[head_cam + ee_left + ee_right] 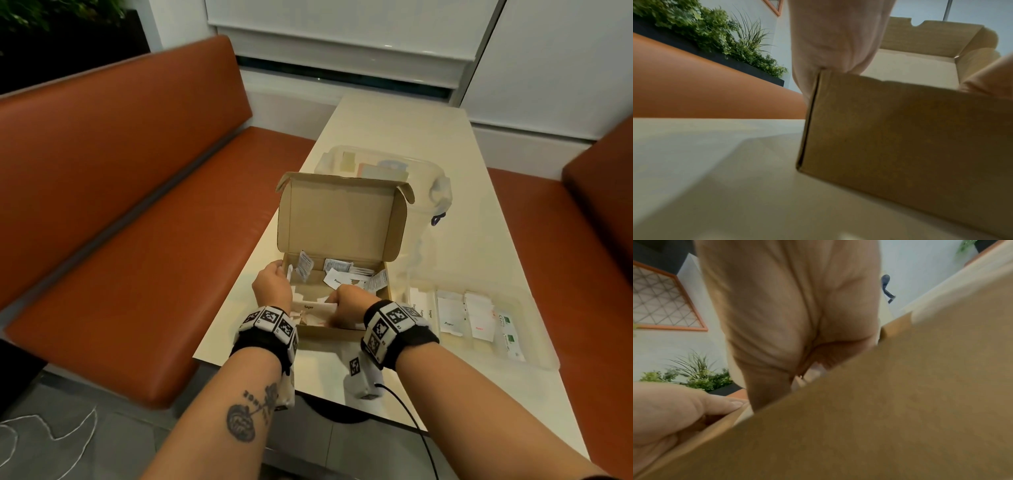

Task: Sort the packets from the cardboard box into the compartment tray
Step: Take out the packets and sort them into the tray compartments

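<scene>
- Bench seat, orange-brown padded, far left, runs along the tabletop's left edge; green plants on a dark ledge behind it, seen from left wrist view.
- Left hand at the left wall of the cardboard box, fingers curled over the rim near the far-left corner; it grips the box wall. Left wrist view shows the palm right on the box corner.
- Tracker band with black-and-white markers on each wrist; tattoo on left forearm.
- Cardboard box sits on the tabletop near its front edge, lid open and standing up at the back.
- Packets loose inside the box: white and grey sachets along the back, one reading "Pepper", one long one reading "Sugar" in the near part.
- Right hand down inside the box near the front wall, fingers bent into the pile of packets; whether they pinch a packet I cannot tell, fingertips are hidden and the right wrist view is blurred.
- Clear plastic container with lid stands behind the box, coloured items dimly seen inside.
- Compartment tray, clear, on the tabletop just right of the box; its compartments already hold sorted sachets: sugar, pepper, red-lettered ones, green-printed ones at far right.
- Second orange seat at far right edge.
</scene>
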The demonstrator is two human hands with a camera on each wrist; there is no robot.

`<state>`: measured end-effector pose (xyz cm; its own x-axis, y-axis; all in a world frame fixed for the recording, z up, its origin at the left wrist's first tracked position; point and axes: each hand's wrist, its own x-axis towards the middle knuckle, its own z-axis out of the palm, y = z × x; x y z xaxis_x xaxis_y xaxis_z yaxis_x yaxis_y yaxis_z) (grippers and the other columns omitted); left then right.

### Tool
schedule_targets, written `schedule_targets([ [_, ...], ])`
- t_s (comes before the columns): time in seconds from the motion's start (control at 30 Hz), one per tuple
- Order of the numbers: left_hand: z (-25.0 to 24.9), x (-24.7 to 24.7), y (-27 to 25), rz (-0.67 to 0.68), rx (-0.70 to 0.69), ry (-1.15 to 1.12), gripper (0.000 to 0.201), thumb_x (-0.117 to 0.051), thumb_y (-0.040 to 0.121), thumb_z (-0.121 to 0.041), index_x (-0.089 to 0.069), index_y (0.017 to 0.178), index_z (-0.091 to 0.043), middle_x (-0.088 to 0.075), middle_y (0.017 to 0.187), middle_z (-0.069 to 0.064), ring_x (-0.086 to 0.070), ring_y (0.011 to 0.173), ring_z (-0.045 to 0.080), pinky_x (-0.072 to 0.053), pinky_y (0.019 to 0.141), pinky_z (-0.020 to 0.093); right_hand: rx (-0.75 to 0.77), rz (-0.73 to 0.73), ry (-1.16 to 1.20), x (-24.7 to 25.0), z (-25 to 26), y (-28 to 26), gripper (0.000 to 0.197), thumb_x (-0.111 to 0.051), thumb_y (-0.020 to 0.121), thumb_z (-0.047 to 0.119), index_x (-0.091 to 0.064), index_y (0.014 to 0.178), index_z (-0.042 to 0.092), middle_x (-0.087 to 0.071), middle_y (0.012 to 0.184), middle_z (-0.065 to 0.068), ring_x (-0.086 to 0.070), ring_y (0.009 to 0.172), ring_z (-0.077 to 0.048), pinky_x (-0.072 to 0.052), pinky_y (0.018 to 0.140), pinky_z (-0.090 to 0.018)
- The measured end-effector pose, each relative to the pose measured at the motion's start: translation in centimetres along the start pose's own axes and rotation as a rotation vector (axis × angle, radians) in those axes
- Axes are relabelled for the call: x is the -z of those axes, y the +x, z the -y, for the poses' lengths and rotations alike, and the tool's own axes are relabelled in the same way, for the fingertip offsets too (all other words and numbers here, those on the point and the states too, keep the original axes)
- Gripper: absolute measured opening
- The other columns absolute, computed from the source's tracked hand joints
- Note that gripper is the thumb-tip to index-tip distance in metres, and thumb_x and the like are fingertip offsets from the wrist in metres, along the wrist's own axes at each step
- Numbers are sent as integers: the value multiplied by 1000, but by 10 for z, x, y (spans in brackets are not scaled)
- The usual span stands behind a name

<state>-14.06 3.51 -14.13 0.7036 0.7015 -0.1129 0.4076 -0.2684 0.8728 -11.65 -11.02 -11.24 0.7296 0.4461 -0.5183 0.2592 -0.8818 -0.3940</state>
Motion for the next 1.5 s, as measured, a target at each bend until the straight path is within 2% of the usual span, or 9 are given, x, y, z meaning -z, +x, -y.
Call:
schedule_targets([
  [0.13, 0, 0, -1, -3, -3, 6, 32, -40, 100, -11, -62, 122, -4, -64, 119, 17, -56, 111, 32, -41, 85, 28, 20, 11, -67, 2, 5, 1, 30, -69, 81, 12, -70, 110, 14, -63, 90, -4, -52, 80, -17, -43, 71, -25],
  [0.27, 0, 1, -1, -2, 11, -12, 32, -40, 100, -10, -62, 122, -4, -64, 121, 17, -56, 112, 31, -39, 84, 25, -10, -81, 2, 15, 1, 3, 17, -78, 75, 19, -63, 71, 14, -56, 71, 1, -50, 65, -14, -38, 55, -20],
  [0.43, -7, 2, -4, -68, 49, -55, 37, -48, 98, -11, -51, 133, -2, -54, 134, 15, -49, 124, 30, -39, 100, 34, -42, -245, 312, 37, -13, 5, 33, -79, 75, 17, -71, 106, 11, -69, 91, -5, -59, 79, -17, -45, 68, -26],
  [0.63, -32, -8, -17, -316, -232, -94, 12, -54, 94, -15, -55, 96, -4, -56, 96, 10, -51, 91, 27, -41, 77, 32, -36, -410, 615, 43, -27, 4, 27, -76, 77, 12, -72, 103, 7, -62, 70, 4, -54, 58, -7, -40, 52, -18],
  [0.73, -43, -22, -22, -81, -179, -203, 29, -44, 99, -26, -56, 92, -1, -61, 91, 17, -56, 84, 30, -48, 78, 39, 36, -483, 796, 48, -25, 0, 28, -75, 77, 9, -70, 105, 4, -66, 77, -3, -59, 65, -15, -47, 61, -25],
  [0.97, -78, -36, -44, 704, 516, -942, 62, -21, 95, -62, -62, 107, -17, -69, 105, 13, -64, 95, 29, -54, 75, 43, 200, -562, 1057, 58, -11, -4, 34, -72, 79, 4, -63, 111, 11, -68, 101, -8, -66, 89, -22, -55, 79, -34],
  [1.13, -82, -35, -42, 732, 500, -968, 60, -21, 96, -62, -61, 115, -22, -71, 104, 9, -68, 94, 25, -55, 68, 41, 298, -569, 915, 47, -14, -2, 67, -57, 85, -3, -40, 139, 32, -51, 119, 6, -60, 96, -9, -53, 76, -21],
  [1.33, -79, -39, -40, 719, 472, -875, 59, -22, 98, -56, -52, 130, -17, -63, 119, 15, -61, 107, 31, -53, 77, 48, 214, -587, 767, 44, -19, -1, 38, -50, 91, 6, -53, 127, 19, -62, 118, -8, -63, 99, -22, -54, 86, -38],
  [1.5, -76, -40, -36, 689, 449, -832, 53, -30, 100, -50, -52, 128, -11, -66, 102, 14, -65, 87, 25, -55, 69, 43, 186, -670, 522, 40, -26, 2, 32, -57, 88, 12, -60, 120, 13, -53, 102, -2, -53, 97, -18, -38, 83, -23],
])
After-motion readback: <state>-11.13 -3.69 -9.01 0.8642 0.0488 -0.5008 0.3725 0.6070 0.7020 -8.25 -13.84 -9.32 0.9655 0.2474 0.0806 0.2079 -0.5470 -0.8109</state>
